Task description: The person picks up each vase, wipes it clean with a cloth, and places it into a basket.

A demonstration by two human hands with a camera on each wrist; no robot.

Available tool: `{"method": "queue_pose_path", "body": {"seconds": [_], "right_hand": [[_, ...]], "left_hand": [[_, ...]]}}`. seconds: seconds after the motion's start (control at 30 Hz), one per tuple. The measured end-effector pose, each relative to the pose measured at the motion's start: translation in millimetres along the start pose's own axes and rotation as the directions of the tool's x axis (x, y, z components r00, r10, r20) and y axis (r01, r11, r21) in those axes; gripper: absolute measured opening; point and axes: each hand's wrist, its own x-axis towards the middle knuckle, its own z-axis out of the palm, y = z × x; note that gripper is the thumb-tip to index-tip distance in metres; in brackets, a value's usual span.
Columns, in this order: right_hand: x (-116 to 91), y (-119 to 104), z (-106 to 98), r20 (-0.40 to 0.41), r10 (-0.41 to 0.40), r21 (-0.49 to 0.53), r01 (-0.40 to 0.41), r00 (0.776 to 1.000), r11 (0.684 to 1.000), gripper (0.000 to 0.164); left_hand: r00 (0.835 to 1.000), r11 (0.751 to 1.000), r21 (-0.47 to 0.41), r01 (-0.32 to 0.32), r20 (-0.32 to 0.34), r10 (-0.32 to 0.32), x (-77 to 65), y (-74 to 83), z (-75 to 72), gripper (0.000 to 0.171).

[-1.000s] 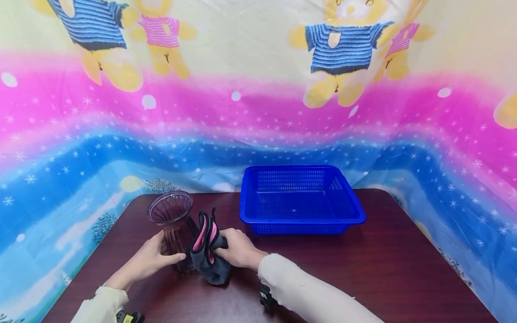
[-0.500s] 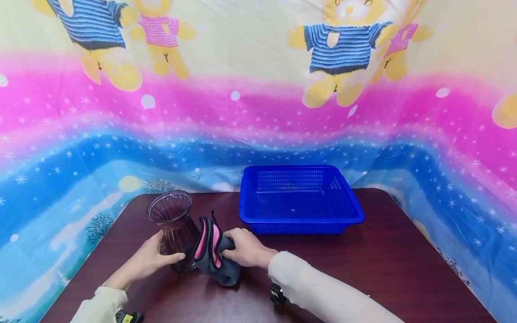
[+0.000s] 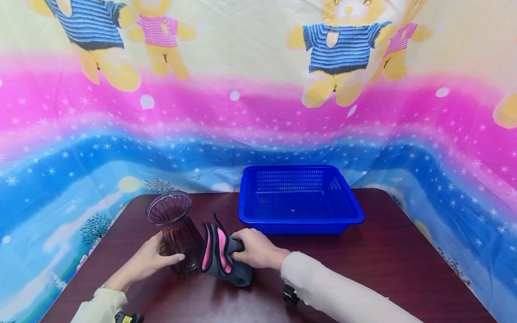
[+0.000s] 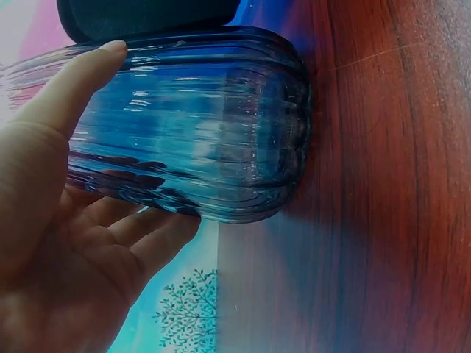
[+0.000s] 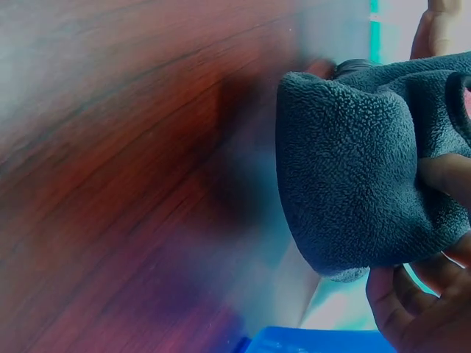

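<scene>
A ribbed, tinted glass vase (image 3: 186,246) with a flared rim stands on the left part of the table. My left hand (image 3: 146,261) grips its side, with the thumb in front and the fingers behind, as the left wrist view shows on the clear ribbed wall (image 4: 184,118). Just right of the vase, my right hand (image 3: 258,247) holds a folded grey cleaning cloth (image 3: 238,271) with a pink inner side and black edging. In the right wrist view the fuzzy grey face of the cloth (image 5: 346,169) hangs above the table, pinched between thumb and fingers.
A blue plastic basket (image 3: 302,221) with perforated walls sits at the back, right of centre, with nothing visible inside. The dark wooden table (image 3: 387,251) ends at a curtain (image 3: 218,148) printed with bears and snowflakes.
My right hand has drawn the cloth to the right and slightly nearer, away from the vase front. The left hand and the vase have barely moved.
</scene>
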Motion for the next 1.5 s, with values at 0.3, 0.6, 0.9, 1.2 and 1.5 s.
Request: {"method": "queue_pose_path", "body": {"seconds": [0.3,0.6,0.9,1.2,1.5], "right_hand": [[-11.6,11.4,-4.7,0.011,0.002,-0.051,-0.002,1.000,0.999,0.022],[-24.0,20.3,-13.2,0.014,0.022,-0.080,-0.021,1.000,0.997,0.023],[-35.5,25.7,-19.0,0.015,0.007,-0.112,-0.005,1.000,0.994,0.023],[-45.2,30.7,-29.7,0.026,0.012,-0.132,-0.009,1.000,0.991,0.021],[-59.5,37.6,-37.8,0.052,0.050,-0.166,-0.041,0.997,0.985,0.021]], "left_hand": [[1.000,1.000,-0.010,0.003,-0.006,-0.003,-0.3,-4.0,1.5,0.076],[1.000,0.999,-0.035,0.003,0.002,-0.003,0.3,-3.9,0.7,0.078],[1.000,0.999,-0.050,0.007,0.010,-0.006,0.3,-3.6,1.1,0.074],[1.000,0.999,-0.038,-0.008,0.008,0.008,1.2,-2.0,-0.9,0.071],[1.000,0.999,-0.037,-0.006,0.000,0.006,0.6,-2.5,0.2,0.072]]}}
